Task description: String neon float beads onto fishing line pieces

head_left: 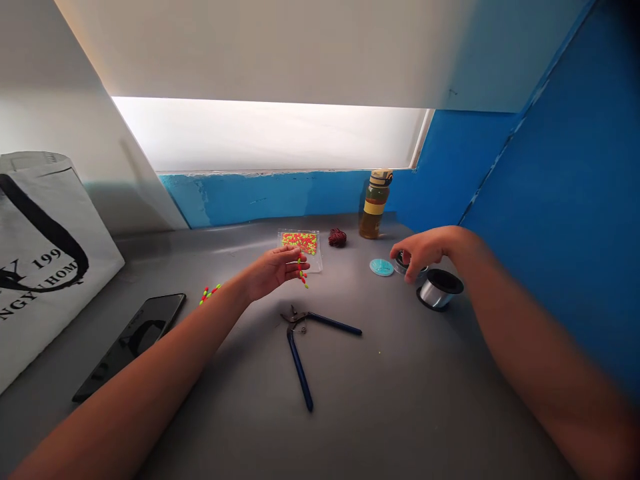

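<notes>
Between the thumb and fingers of my left hand (277,270) hangs a short strand of red and yellow-green beads (303,275). Behind that hand lies a clear bag (315,261) of beads in the same colours. My right hand (423,248) reaches down at the right, its thumb and fingers bent around a small clear round spool (401,265) with a dark centre. The hand partly hides this spool. Left of it lies a flat light-blue disc (381,267). A larger spool of clear line (440,289) with black rims stands just in front of the right hand.
Blue-handled pliers (303,360) lie spread in the middle of the grey table (400,413). Loose beads (209,294) and a black phone (133,340) are at the left, near a white bag (50,267). Dark red cord (337,238) and a bottle (374,205) stand behind.
</notes>
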### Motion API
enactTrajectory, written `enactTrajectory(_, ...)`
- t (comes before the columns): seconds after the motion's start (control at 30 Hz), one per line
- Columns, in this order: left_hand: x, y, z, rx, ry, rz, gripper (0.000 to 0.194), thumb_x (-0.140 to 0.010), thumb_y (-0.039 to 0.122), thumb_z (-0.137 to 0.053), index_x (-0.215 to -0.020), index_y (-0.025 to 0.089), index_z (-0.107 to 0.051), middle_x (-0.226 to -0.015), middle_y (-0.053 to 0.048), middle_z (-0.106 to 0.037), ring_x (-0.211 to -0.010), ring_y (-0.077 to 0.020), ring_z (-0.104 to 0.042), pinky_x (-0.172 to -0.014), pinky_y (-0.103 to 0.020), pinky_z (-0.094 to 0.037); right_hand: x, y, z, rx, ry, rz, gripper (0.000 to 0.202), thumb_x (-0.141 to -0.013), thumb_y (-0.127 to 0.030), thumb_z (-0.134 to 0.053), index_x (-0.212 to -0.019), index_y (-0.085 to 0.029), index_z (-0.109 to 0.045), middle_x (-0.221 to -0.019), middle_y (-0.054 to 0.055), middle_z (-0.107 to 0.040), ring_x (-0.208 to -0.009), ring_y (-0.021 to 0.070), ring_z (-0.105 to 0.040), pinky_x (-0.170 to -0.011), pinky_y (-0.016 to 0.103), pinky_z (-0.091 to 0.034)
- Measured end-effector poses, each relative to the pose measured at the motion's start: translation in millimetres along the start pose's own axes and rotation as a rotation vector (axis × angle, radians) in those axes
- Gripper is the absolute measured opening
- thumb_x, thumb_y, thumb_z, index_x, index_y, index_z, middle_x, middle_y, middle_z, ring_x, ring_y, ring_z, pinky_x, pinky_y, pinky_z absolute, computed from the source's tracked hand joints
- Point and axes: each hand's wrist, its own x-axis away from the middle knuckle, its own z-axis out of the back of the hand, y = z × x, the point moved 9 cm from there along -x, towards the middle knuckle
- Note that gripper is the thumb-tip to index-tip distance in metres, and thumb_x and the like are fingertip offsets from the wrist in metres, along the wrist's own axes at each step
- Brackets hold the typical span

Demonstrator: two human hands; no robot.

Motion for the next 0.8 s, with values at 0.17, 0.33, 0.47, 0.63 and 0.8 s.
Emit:
enactTrajectory(0.17, 4, 19, 1.1, 0.069, -0.007, -0.036, 0.013, -0.086, 0.021, -0.069, -0.095, 0.017, -0.061, -0.086, -0.002, -0.068, -0.07, -0.0097, -0.066, -0.063, -0.02, -0.053, 0, 17, -5, -0.12, -0.119, 0.034, 0.077, -0.051, -0.025, -0.091, -0.123, -0.026, -0.064, -0.108, 0.009, -0.068, -0.088, 0.0246, -0.068, -0.066, 0.029, -0.051)
enactTrajectory(0.33, 10, 32, -1.6, 0.091, -0.031, -0.053, 0.007, -0.087, 0.018, -0.067, -0.091, 0.016, -0.062, -0.081, 0.0, -0.066, -0.059, -0.0057, -0.06, -0.058, -0.016, -0.052, -9, 26, -15, -0.11, -0.164, 0.022, 0.077, -0.049, -0.025, -0.09, -0.121, -0.025, -0.064, -0.106, 0.009, -0.067, -0.085, 0.0251, -0.066, -0.064, 0.031, -0.051)
enactTrajectory(0.47, 14, 33, -5.5, 0.044, -0.085, -0.014, 0.007, -0.086, 0.017, -0.068, -0.09, 0.016, -0.062, -0.079, -0.001, -0.065, -0.058, -0.006, -0.059, -0.056, -0.016, -0.051, -10, 25, -17, -0.101, -0.136, 0.0, 0.068, -0.046, -0.019, -0.09, -0.111, -0.025, -0.069, -0.104, 0.01, -0.067, -0.084, 0.0262, -0.066, -0.064, 0.032, -0.05)
enactTrajectory(0.63, 20, 30, -4.6, -0.015, -0.151, 0.055, 0.006, -0.086, 0.016, -0.067, -0.088, 0.015, -0.061, -0.081, -0.003, -0.064, -0.058, -0.0068, -0.059, -0.056, -0.017, -0.051, -6, 22, -15, -0.097, -0.127, 0.022, 0.053, -0.06, -0.022, -0.084, -0.11, -0.02, -0.069, -0.101, 0.013, -0.068, -0.083, 0.0262, -0.068, -0.063, 0.031, -0.048)
enactTrajectory(0.8, 24, 20, -5.0, -0.094, -0.254, 0.138, 0.009, -0.087, 0.016, -0.066, -0.092, 0.015, -0.059, -0.076, -0.001, -0.059, -0.056, -0.0074, -0.057, -0.054, -0.02, -0.051, -6, 23, -14, -0.028, -0.137, 0.066, 0.059, -0.055, -0.02, -0.084, -0.111, -0.023, -0.067, -0.102, 0.011, -0.069, -0.087, 0.028, -0.066, -0.066, 0.033, -0.049)
